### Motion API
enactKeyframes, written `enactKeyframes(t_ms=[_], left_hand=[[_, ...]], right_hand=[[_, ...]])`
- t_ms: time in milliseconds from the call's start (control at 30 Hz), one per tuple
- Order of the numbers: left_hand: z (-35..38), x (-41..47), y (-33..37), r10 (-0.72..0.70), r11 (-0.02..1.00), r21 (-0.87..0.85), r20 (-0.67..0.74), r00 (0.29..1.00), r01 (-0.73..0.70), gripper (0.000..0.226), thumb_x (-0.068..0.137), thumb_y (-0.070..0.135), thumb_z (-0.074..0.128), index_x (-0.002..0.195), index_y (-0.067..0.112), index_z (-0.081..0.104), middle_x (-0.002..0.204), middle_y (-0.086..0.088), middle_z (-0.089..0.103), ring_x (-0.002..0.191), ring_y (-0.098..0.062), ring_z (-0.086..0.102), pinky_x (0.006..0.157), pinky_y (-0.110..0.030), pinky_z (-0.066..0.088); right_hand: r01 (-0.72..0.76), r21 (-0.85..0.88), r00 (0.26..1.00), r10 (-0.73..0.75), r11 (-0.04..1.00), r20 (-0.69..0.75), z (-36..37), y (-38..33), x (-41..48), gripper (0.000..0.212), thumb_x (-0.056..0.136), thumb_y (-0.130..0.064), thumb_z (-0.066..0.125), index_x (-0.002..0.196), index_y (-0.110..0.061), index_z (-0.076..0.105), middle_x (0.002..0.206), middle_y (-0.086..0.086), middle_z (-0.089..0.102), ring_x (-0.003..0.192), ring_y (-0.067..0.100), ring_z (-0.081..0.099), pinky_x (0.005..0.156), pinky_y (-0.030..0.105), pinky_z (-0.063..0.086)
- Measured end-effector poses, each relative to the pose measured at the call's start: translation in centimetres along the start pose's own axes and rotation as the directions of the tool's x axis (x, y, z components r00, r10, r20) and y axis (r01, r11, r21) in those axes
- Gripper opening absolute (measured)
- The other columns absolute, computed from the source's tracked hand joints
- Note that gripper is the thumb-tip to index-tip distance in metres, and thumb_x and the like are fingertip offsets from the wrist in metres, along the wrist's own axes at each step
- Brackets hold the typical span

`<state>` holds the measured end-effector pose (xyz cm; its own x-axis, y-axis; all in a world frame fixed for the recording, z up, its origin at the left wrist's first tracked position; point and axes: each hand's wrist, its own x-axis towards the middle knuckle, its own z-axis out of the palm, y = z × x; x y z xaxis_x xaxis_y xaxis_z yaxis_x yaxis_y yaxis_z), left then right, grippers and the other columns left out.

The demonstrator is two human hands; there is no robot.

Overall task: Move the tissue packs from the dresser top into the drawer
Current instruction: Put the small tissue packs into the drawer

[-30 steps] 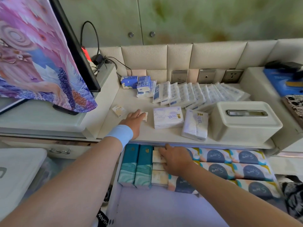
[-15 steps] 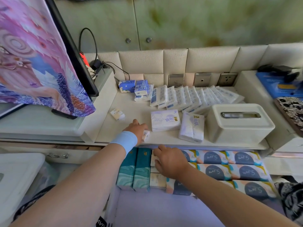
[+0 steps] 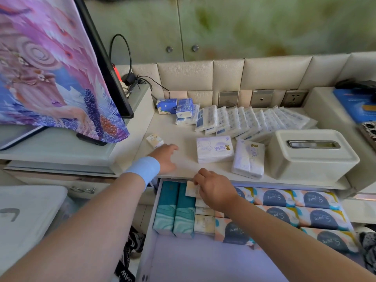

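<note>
On the dresser top (image 3: 183, 129) lie a small cream tissue pack (image 3: 155, 140), two white packs (image 3: 214, 149) (image 3: 249, 158), a leaning row of several white-blue packs (image 3: 244, 121) and two blue packs (image 3: 166, 106). My left hand (image 3: 165, 157) hovers open on the top, its fingers just short of the small cream pack. My right hand (image 3: 215, 189) pinches another small cream pack (image 3: 190, 189) over the open drawer (image 3: 203, 261). Inside the drawer stand teal packs (image 3: 175, 208), small cream packs (image 3: 204, 222) and several orange-blue packs (image 3: 317, 200).
A cream tissue box holder (image 3: 311, 157) stands at the right of the top. A screen draped in a purple cloth (image 3: 50, 68) sits on the raised ledge to the left, with cables (image 3: 130, 78) behind it. Wall sockets (image 3: 262, 98) line the padded back panel.
My left hand brought a small cream pack to the dresser edge and let it go; my right hand now holds it over the drawer. My left hand has moved back toward the other small pack.
</note>
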<state>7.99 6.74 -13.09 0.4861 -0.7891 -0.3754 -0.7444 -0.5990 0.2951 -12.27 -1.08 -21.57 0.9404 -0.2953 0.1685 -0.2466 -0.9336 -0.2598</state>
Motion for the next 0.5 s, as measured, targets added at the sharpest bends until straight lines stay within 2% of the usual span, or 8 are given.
enactKeyframes(t_ms=[100, 200, 300, 367, 433, 500], left_hand=[[-1.3, 1.9, -2.4, -0.092, 0.977, 0.178, -0.147, 0.985, 0.118, 0.065, 0.092, 0.015, 0.049, 0.152, 0.028, 0.025, 0.158, -0.005, 0.020, 0.145, -0.028, 0.020, 0.113, -0.044, 0.032], [-1.4, 3.7, -3.3, -0.191, 0.954, 0.208, -0.134, 0.972, 0.216, 0.069, 0.098, 0.023, 0.045, 0.156, 0.033, 0.008, 0.164, 0.000, -0.006, 0.150, -0.027, -0.001, 0.116, -0.046, 0.023], [-0.6, 5.0, -2.9, -0.224, 0.945, 0.229, -0.069, 0.972, 0.234, 0.073, 0.100, 0.038, 0.044, 0.157, 0.027, -0.001, 0.165, -0.005, -0.004, 0.150, -0.032, 0.005, 0.119, -0.042, 0.019], [0.1, 5.4, -2.4, -0.222, 0.953, 0.195, -0.070, 0.973, 0.232, 0.073, 0.098, 0.040, 0.047, 0.157, 0.027, 0.007, 0.163, -0.006, 0.005, 0.145, -0.036, 0.020, 0.115, -0.042, 0.028], [0.3, 5.3, -1.7, -0.189, 0.965, 0.164, -0.111, 0.976, 0.206, 0.059, 0.097, 0.039, 0.051, 0.151, 0.029, 0.030, 0.155, -0.004, 0.015, 0.136, -0.036, 0.032, 0.109, -0.042, 0.036], [0.3, 5.0, -0.7, -0.139, 0.973, 0.166, -0.137, 0.981, 0.161, 0.034, 0.096, 0.037, 0.052, 0.128, 0.027, 0.057, 0.145, -0.004, 0.027, 0.123, -0.035, 0.043, 0.103, -0.041, 0.042]], right_hand=[[0.083, -0.018, 0.996, -0.083, 0.996, -0.035, 0.7, 0.5, -0.7, 0.023, 0.076, -0.010, 0.066, 0.098, -0.013, 0.062, 0.100, 0.007, 0.057, 0.068, 0.025, 0.055, 0.042, 0.036, 0.045], [0.144, -0.053, 0.988, -0.146, 0.988, -0.049, 1.0, 0.8, -1.0, 0.022, 0.084, -0.019, 0.055, 0.104, -0.012, 0.063, 0.111, 0.010, 0.059, 0.069, 0.025, 0.056, 0.045, 0.037, 0.047], [0.233, -0.150, 0.972, -0.231, 0.961, 0.028, 2.2, 0.8, -1.0, 0.028, 0.085, -0.024, 0.056, 0.111, -0.014, 0.063, 0.115, 0.010, 0.059, 0.077, 0.027, 0.059, 0.049, 0.036, 0.049], [0.222, -0.173, 0.975, -0.222, 0.960, 0.019, 2.8, 0.9, -1.0, 0.035, 0.081, -0.024, 0.063, 0.114, -0.015, 0.063, 0.109, 0.007, 0.061, 0.080, 0.026, 0.061, 0.050, 0.035, 0.048], [0.206, -0.184, 0.978, -0.207, 0.961, 0.017, 3.0, 0.7, -1.0, 0.036, 0.081, -0.027, 0.060, 0.115, -0.015, 0.064, 0.108, 0.007, 0.062, 0.084, 0.025, 0.061, 0.054, 0.035, 0.048], [0.201, -0.174, 0.980, -0.197, 0.964, 0.035, 3.0, 0.5, -1.0, 0.035, 0.081, -0.028, 0.058, 0.113, -0.016, 0.065, 0.109, 0.008, 0.062, 0.087, 0.027, 0.062, 0.055, 0.036, 0.049]])
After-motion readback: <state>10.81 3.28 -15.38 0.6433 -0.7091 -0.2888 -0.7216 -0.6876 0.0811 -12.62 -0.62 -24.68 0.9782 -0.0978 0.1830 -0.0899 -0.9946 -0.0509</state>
